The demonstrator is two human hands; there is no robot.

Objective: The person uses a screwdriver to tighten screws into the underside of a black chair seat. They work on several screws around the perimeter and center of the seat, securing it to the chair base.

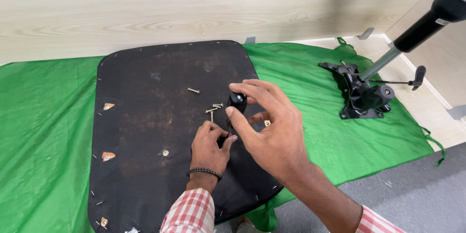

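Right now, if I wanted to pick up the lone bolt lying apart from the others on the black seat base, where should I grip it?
Probably pinch the lone bolt across the middle of its shank, coming straight down from above. It lies flat on the black seat base, with bare fabric all round it, apart from the bolt cluster and both hands, so nothing crowds the fingers.

Your left hand (209, 146) is pinched closed, fingertips together, wrist wearing a dark band. Your right hand (264, 124) hovers above it, fingers curled in a loose grip.
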